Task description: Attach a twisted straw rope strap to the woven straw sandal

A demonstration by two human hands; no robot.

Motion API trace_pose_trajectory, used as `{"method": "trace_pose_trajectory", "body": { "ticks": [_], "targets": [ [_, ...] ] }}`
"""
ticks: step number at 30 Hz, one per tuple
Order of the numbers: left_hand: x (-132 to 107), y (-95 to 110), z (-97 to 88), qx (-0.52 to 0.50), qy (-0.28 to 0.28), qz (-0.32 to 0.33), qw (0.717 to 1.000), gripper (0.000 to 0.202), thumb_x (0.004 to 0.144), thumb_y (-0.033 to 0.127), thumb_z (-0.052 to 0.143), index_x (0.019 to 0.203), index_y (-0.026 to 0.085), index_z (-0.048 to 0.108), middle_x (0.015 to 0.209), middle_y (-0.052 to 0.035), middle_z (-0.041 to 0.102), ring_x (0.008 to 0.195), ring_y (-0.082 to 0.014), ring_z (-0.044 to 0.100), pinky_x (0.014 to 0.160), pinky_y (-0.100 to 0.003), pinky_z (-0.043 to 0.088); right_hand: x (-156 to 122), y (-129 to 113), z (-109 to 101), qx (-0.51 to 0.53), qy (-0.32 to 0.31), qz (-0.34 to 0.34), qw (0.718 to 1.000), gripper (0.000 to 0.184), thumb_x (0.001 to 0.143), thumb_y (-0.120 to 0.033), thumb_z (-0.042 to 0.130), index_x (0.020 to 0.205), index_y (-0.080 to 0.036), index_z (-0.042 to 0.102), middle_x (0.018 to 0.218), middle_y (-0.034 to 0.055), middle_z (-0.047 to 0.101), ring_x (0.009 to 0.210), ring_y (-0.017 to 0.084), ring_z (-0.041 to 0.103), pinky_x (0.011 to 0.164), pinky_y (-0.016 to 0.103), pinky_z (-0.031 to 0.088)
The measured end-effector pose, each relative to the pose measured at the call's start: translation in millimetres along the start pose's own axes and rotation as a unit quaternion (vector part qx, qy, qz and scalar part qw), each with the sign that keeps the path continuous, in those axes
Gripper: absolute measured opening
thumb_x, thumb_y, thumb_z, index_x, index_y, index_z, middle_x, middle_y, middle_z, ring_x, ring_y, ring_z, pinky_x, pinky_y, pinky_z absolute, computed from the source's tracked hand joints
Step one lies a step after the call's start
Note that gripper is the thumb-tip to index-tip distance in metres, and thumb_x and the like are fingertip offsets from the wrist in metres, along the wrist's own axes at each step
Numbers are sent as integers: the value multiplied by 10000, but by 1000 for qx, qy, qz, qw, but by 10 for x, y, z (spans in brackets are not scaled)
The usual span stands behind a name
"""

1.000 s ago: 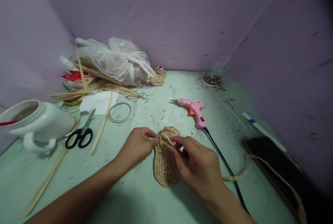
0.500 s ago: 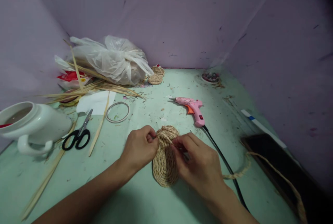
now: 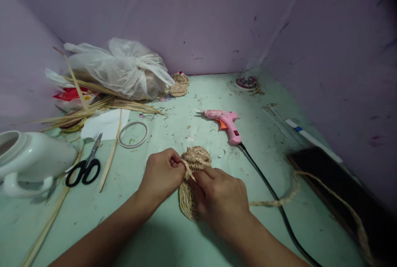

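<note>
A woven straw sole (image 3: 187,203), long and rounded with coiled rows of braid, lies on the table between my hands. My left hand (image 3: 164,172) is closed at its left edge, pinching one end of a short stretch of straw braid (image 3: 187,170). My right hand (image 3: 218,196) covers the sole's right side and pinches the same braid with thumb and forefinger. The braid runs slack across the sole's upper half. From behind my right hand, a long tail of braid (image 3: 266,203) trails to the right over the black cord.
A pink glue gun (image 3: 225,122) lies beyond my hands, its cord running front right. Leftward are black-handled scissors (image 3: 83,172), a metal ring (image 3: 133,134), a white jug (image 3: 40,161), straw strips (image 3: 110,157) and a plastic bag (image 3: 124,70). A dark flat object (image 3: 338,201) sits at right.
My right hand has moved left and nearer to my left hand. The braid between them now hangs slack and bent. The view has shifted slightly.
</note>
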State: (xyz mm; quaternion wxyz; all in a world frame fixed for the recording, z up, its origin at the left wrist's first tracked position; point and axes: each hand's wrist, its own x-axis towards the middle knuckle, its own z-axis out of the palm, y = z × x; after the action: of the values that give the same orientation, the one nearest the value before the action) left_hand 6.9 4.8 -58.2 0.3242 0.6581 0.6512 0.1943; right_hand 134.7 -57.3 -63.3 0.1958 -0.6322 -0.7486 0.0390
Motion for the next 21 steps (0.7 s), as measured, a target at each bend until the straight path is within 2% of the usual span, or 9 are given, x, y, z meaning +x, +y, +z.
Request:
{"method": "trace_pose_trajectory", "body": {
  "ticks": [4,7,8,11,12,13,17,21],
  "targets": [
    [29,-16,5,1,-1,-9,1000,62,575,179,488,555,178,546,493,26,536,479,-111,463,472,-216,324,8,10,-28,-3,-21,10,1000,111,757,-211,560,661,-205,616,634,14,655,549,166,576,459,301,154],
    [39,-52,-50,-35,-29,11,999,29,598,185,497,584,179,522,494,42,500,479,-104,448,465,-207,315,25,46,-128,22,-58,9,998,112,749,-235,580,646,-206,611,634,4,659,521,147,565,457,292,163],
    [42,-65,-81,-60,-56,18,996,13,611,193,511,611,180,512,494,52,482,473,-100,439,460,-203,312,34,67,-176,33,-72,10,997,113,742,-242,590,636,-207,608,627,-1,657,513,141,561,456,285,173],
    [53,-94,-190,-135,-166,22,977,143,635,236,576,728,186,479,505,76,456,439,-89,423,445,-201,316,64,153,-334,69,-106,25,992,80,722,-251,622,648,-222,620,612,-18,656,520,136,564,463,257,220],
    [56,-97,-222,-138,-187,24,972,186,633,250,597,758,186,475,517,74,465,438,-90,428,445,-205,318,73,188,-386,83,-120,34,989,50,715,-252,634,669,-231,633,617,-23,662,526,135,568,465,248,235],
    [57,-96,-248,-125,-190,29,973,212,631,261,611,780,183,482,534,66,483,449,-95,440,451,-209,321,79,225,-433,95,-137,42,985,19,705,-251,648,688,-242,647,616,-30,666,528,134,571,465,241,246],
    [36,-56,-286,1,-133,67,989,225,646,323,614,812,174,581,606,20,544,530,-128,482,495,-232,311,74,362,-571,82,-201,59,974,48,641,-213,692,665,-251,675,568,-32,662,502,133,560,451,228,249],
    [-21,0,-264,95,-131,95,982,175,676,334,592,773,200,650,640,-7,575,569,-152,497,511,-244,276,64,417,-591,28,-239,57,969,104,649,-155,635,591,-238,659,512,-28,628,465,127,513,447,231,227]
  ]
}}
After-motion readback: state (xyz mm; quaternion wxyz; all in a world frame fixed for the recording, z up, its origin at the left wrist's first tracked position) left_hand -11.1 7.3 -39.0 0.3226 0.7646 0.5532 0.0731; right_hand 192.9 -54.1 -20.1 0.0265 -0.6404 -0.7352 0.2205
